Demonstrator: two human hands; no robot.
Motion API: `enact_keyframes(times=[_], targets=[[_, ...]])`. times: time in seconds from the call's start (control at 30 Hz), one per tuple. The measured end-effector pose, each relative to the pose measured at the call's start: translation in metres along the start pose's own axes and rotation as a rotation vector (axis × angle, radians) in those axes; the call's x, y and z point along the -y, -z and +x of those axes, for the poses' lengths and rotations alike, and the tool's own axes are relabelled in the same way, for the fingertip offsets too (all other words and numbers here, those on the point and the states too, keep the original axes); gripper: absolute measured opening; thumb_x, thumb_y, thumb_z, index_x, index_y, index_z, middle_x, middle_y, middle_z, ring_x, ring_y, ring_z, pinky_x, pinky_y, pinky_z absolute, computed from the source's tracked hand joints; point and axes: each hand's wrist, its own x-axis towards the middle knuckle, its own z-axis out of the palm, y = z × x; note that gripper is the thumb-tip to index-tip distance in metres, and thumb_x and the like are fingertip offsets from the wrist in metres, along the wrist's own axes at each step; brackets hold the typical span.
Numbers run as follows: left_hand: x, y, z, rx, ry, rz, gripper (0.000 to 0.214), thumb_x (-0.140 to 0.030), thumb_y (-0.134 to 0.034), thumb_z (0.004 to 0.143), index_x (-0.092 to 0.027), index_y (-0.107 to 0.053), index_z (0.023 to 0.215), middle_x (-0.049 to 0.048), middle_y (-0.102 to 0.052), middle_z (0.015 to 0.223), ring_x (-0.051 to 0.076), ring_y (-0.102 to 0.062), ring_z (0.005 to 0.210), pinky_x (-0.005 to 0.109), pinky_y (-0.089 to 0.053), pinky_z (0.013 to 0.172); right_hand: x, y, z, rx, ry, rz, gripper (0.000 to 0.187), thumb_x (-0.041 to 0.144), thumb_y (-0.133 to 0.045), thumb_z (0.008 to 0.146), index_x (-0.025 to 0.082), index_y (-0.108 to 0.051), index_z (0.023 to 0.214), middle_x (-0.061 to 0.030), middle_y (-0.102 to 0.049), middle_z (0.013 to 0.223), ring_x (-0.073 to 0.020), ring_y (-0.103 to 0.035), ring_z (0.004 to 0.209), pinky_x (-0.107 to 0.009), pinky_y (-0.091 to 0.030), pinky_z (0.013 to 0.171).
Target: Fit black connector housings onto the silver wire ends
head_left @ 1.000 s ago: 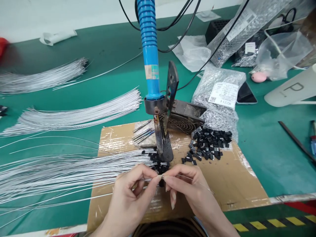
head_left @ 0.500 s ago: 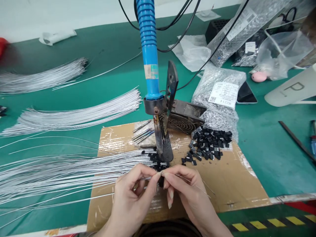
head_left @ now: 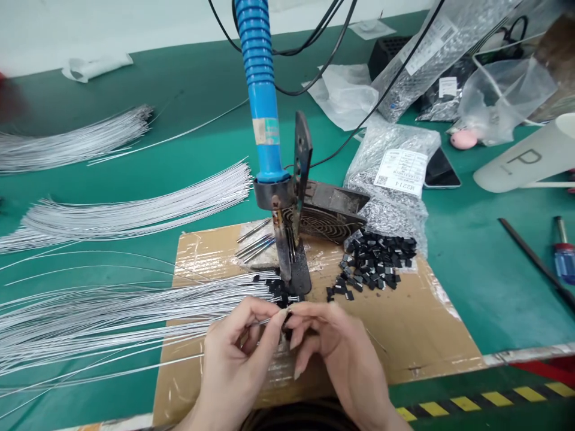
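Observation:
My left hand [head_left: 240, 353] pinches a thin pale wire [head_left: 263, 322] between thumb and forefinger, close to the wire's end. Against those fingertips rests my right hand [head_left: 339, 350], its other fingers loosely bent and apart; no object shows in it. A small dark bit at the wire's tip is too small to make out. Just beyond the fingers, small black connectors [head_left: 279, 290] sit at the ends of a bundle of wires [head_left: 188, 302] that runs off to the left. The blue-handled soldering iron [head_left: 265, 120] points down over them in a metal stand [head_left: 302, 275].
Loose black connectors [head_left: 377, 260] lie heaped on the cardboard [head_left: 417, 335]. A dark fan [head_left: 327, 215] stands behind the iron. Further wire bundles [head_left: 144, 206] lie left. Bubble-wrapped bags [head_left: 395, 173], a phone [head_left: 442, 167], a white cup [head_left: 525, 155] and a screwdriver [head_left: 563, 251] are right.
My right hand's fingers have loosened from their pinch and turned palm inward. My left hand keeps its pinch on the wire. The whole view has shifted slightly.

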Motion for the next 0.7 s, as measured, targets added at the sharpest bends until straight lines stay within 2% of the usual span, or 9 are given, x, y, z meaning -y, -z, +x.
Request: enact_keyframes(times=[0.07, 0.1, 0.13, 0.2, 0.27, 0.33, 0.5, 0.6, 0.7], targets=[[-0.002, 0.002, 0.002, 0.008, 0.013, -0.007, 0.013, -0.029, -0.074, 0.092, -0.019, -0.076, 0.083, 0.0001, -0.070, 0.069, 0.012, -0.058, 0.058, 0.022, -0.040, 0.054, 0.012, 0.016, -0.005, -0.096, 0.088, -0.146, 0.065, 0.064, -0.037, 0.109, 0.023, -0.088, 0.103, -0.0112, -0.078, 0.090, -0.0216, -0.069, 0.074, -0.031, -0.063, 0.056], [-0.002, 0.002, 0.003, 0.012, 0.026, -0.019, 0.013, -0.029, -0.075, 0.092, -0.019, -0.076, 0.083, -0.0002, -0.069, 0.069, 0.012, -0.056, 0.057, 0.022, -0.039, 0.054, 0.019, 0.025, -0.007, -0.180, 0.185, -0.295, 0.065, 0.061, -0.034, 0.110, 0.025, -0.088, 0.102, -0.0094, -0.077, 0.087, -0.0201, -0.068, 0.072, -0.030, -0.061, 0.059], [-0.003, 0.003, 0.004, 0.017, 0.041, -0.036, 0.013, -0.030, -0.075, 0.091, -0.019, -0.076, 0.084, -0.0002, -0.068, 0.069, 0.012, -0.056, 0.057, 0.022, -0.039, 0.053, 0.025, 0.035, -0.008, -0.271, 0.297, -0.495, 0.057, 0.056, -0.039, 0.111, 0.026, -0.087, 0.100, -0.0070, -0.076, 0.085, -0.0183, -0.067, 0.070, -0.029, -0.059, 0.061], [-0.006, 0.003, 0.005, 0.017, 0.069, -0.073, 0.013, -0.031, -0.076, 0.090, -0.019, -0.076, 0.085, 0.0006, -0.069, 0.070, 0.013, -0.056, 0.059, 0.022, -0.039, 0.053, 0.035, 0.054, -0.007, -0.420, 0.483, -0.969, 0.025, 0.043, -0.066, 0.104, 0.027, -0.084, 0.103, -0.0036, -0.073, 0.087, -0.0157, -0.063, 0.067, -0.028, -0.053, 0.061], [-0.008, 0.003, 0.006, 0.007, 0.076, -0.085, 0.012, -0.031, -0.077, 0.089, -0.020, -0.077, 0.085, 0.0008, -0.069, 0.070, 0.013, -0.054, 0.059, 0.022, -0.038, 0.052, 0.039, 0.068, -0.003, -0.382, 0.594, -1.274, 0.013, 0.036, -0.076, 0.097, 0.025, -0.082, 0.103, -0.0027, -0.071, 0.084, -0.0165, -0.061, 0.067, -0.029, -0.049, 0.058], [-0.009, 0.003, 0.006, 0.004, 0.060, -0.068, 0.012, -0.029, -0.076, 0.089, -0.020, -0.078, 0.082, 0.0001, -0.068, 0.069, 0.012, -0.052, 0.058, 0.022, -0.037, 0.052, 0.039, 0.076, 0.001, -0.315, 0.654, -1.446, 0.010, 0.030, -0.075, 0.097, 0.025, -0.079, 0.105, -0.0022, -0.071, 0.084, -0.0175, -0.062, 0.070, -0.030, -0.050, 0.061], [-0.010, 0.005, 0.005, -0.006, 0.016, -0.007, 0.013, -0.028, -0.075, 0.090, -0.020, -0.079, 0.080, 0.0008, -0.067, 0.069, 0.012, -0.051, 0.056, 0.024, -0.037, 0.052, 0.036, 0.078, 0.005, -0.291, 0.702, -1.516, 0.004, 0.028, -0.071, 0.099, 0.024, -0.073, 0.098, -0.0015, -0.070, 0.083, -0.0170, -0.064, 0.070, -0.029, -0.053, 0.066], [-0.009, 0.005, 0.005, 0.001, -0.005, 0.020, 0.014, -0.028, -0.075, 0.090, -0.021, -0.079, 0.079, 0.0002, -0.067, 0.067, 0.012, -0.050, 0.054, 0.025, -0.036, 0.051, 0.033, 0.075, 0.000, -0.376, 0.660, -1.452, 0.009, 0.033, -0.073, 0.098, 0.024, -0.073, 0.094, -0.0007, -0.072, 0.082, -0.0139, -0.061, 0.057, -0.029, -0.054, 0.060], [-0.006, 0.005, 0.005, 0.001, -0.013, 0.031, 0.013, -0.028, -0.075, 0.089, -0.021, -0.079, 0.079, -0.0001, -0.067, 0.067, 0.012, -0.050, 0.053, 0.025, -0.035, 0.051, 0.029, 0.065, -0.004, -0.504, 0.546, -1.264, 0.018, 0.041, -0.079, 0.093, 0.024, -0.076, 0.095, -0.0013, -0.077, 0.078, -0.0164, -0.069, 0.058, -0.029, -0.058, 0.061]])
